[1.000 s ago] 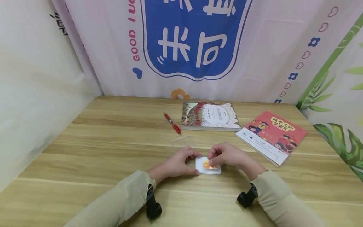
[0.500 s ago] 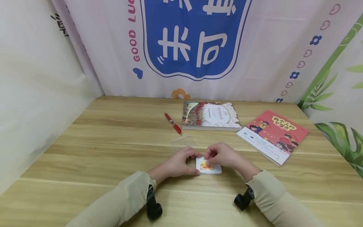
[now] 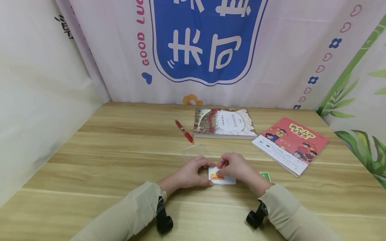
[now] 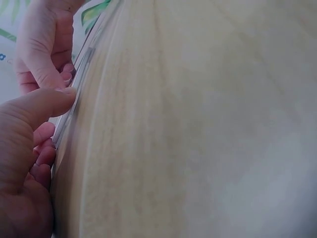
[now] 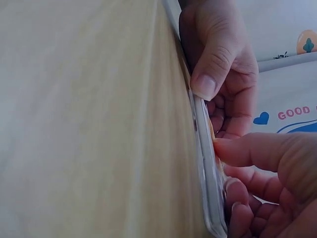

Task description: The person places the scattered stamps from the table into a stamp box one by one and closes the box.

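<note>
A flat white stack of cards [image 3: 230, 180] with rounded corners lies on the table between the hands; its side looks clear and glossy in the right wrist view. My left hand [image 3: 190, 173] holds the stack at its left end, thumb on the near edge and fingers on the far edge. On its top is a small orange-and-yellow picture piece [image 3: 215, 177]. My right hand [image 3: 236, 165] pinches that piece between thumb and forefinger, its other fingers curled above the stack. The right fingertips hide part of the picture. From the side, a thin orange edge [image 5: 213, 130] shows by the right thumb.
A clear plastic sheet or lid [image 3: 194, 151] lies beyond the left hand. A red pen [image 3: 184, 131], a pale illustrated book [image 3: 224, 123] and a red-and-white book [image 3: 291, 144] lie farther back. A green card [image 3: 265, 175] shows past the right forearm.
My right hand has slid the orange-and-yellow piece leftward over the stack, towards my left hand. The right forearm has shifted left, uncovering a green card. My left hand has stayed in place.
</note>
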Demonstrator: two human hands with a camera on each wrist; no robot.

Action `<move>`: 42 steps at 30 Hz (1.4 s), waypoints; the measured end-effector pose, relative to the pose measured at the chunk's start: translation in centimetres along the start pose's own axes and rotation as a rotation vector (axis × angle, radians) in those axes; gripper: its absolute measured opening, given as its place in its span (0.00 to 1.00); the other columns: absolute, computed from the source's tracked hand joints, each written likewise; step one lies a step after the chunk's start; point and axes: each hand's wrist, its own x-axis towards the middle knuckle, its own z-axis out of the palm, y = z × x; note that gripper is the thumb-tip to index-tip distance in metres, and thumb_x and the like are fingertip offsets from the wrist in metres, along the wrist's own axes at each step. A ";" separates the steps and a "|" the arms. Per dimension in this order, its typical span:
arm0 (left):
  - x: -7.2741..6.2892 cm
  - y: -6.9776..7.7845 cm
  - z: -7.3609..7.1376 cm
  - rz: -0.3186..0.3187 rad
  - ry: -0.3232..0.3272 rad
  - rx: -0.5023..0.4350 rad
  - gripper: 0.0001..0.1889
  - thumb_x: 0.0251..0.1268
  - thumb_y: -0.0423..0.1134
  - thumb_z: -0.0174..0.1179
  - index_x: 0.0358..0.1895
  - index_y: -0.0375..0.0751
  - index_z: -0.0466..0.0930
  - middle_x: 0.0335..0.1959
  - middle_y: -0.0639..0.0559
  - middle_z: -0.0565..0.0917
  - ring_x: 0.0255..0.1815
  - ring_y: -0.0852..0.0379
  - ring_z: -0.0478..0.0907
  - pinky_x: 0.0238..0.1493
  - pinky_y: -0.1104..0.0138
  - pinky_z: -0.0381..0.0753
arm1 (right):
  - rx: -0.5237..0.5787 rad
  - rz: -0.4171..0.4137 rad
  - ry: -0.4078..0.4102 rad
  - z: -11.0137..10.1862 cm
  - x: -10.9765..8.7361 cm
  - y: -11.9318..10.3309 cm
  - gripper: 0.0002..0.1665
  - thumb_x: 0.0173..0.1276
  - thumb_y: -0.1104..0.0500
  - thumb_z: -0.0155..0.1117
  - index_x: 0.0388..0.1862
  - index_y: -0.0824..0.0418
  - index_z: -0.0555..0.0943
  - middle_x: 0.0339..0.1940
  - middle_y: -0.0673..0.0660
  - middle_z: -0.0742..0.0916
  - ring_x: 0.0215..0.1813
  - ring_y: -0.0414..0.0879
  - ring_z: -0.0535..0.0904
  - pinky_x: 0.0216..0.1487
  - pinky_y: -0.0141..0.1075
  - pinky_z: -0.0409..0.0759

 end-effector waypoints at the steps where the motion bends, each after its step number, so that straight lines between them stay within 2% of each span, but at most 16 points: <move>1: 0.0 0.0 0.0 -0.003 0.000 -0.004 0.26 0.46 0.42 0.71 0.53 0.45 0.77 0.47 0.55 0.74 0.49 0.58 0.69 0.54 0.63 0.69 | -0.003 0.005 0.007 0.1 0.0 -0.1 0.10 0.47 0.65 0.71 0.25 0.61 0.78 0.23 0.53 0.78 0.29 0.44 0.71 0.30 0.33 0.68; 5: 0.0 0.0 -0.1 -0.009 0.005 -0.006 0.26 0.46 0.42 0.71 0.53 0.46 0.77 0.46 0.56 0.74 0.49 0.58 0.69 0.54 0.62 0.69 | -0.006 0.013 0.030 0.1 -0.1 -0.3 0.10 0.46 0.65 0.72 0.25 0.61 0.78 0.22 0.53 0.77 0.28 0.44 0.70 0.29 0.33 0.67; 9: 0.0 0.0 0.0 -0.002 0.006 -0.011 0.26 0.46 0.42 0.71 0.52 0.46 0.77 0.46 0.56 0.74 0.48 0.58 0.69 0.53 0.63 0.69 | -0.002 -0.013 0.026 -0.4 -0.5 -0.3 0.10 0.48 0.64 0.71 0.27 0.61 0.79 0.24 0.52 0.78 0.29 0.44 0.71 0.31 0.33 0.69; 15: 0.0 0.0 0.2 0.014 0.008 -0.017 0.26 0.46 0.41 0.71 0.52 0.45 0.77 0.46 0.55 0.74 0.48 0.58 0.69 0.53 0.64 0.69 | 0.012 -0.087 0.029 -2.0 -1.5 -0.2 0.14 0.53 0.59 0.69 0.36 0.64 0.79 0.27 0.53 0.80 0.31 0.44 0.72 0.33 0.34 0.71; 23: 0.0 0.1 0.3 -0.005 0.008 -0.018 0.26 0.46 0.41 0.71 0.52 0.45 0.77 0.47 0.55 0.74 0.48 0.58 0.69 0.53 0.63 0.69 | 0.031 -0.107 0.050 -3.7 -2.5 1.2 0.17 0.58 0.57 0.66 0.44 0.66 0.78 0.30 0.54 0.80 0.32 0.44 0.72 0.31 0.34 0.71; 29: 0.0 0.1 0.2 -0.006 0.012 -0.014 0.25 0.46 0.40 0.71 0.52 0.45 0.77 0.47 0.55 0.74 0.48 0.58 0.69 0.53 0.63 0.69 | -0.004 -0.093 0.052 -4.6 -3.2 2.8 0.18 0.61 0.55 0.64 0.47 0.64 0.80 0.36 0.55 0.81 0.37 0.46 0.73 0.37 0.36 0.73; 36: -0.1 0.2 0.1 -0.007 0.009 -0.003 0.26 0.46 0.41 0.71 0.52 0.46 0.77 0.47 0.55 0.74 0.48 0.58 0.69 0.53 0.63 0.69 | -0.039 -0.027 0.050 -5.6 -4.3 3.8 0.19 0.63 0.53 0.61 0.51 0.60 0.80 0.48 0.57 0.82 0.45 0.47 0.74 0.44 0.37 0.73; 42: -0.2 0.3 0.2 -0.021 0.009 -0.001 0.26 0.46 0.40 0.71 0.52 0.46 0.77 0.47 0.55 0.74 0.48 0.58 0.69 0.54 0.62 0.69 | -0.087 -0.021 0.088 -6.3 -5.2 4.8 0.17 0.64 0.53 0.61 0.50 0.59 0.81 0.48 0.57 0.83 0.44 0.46 0.75 0.43 0.37 0.74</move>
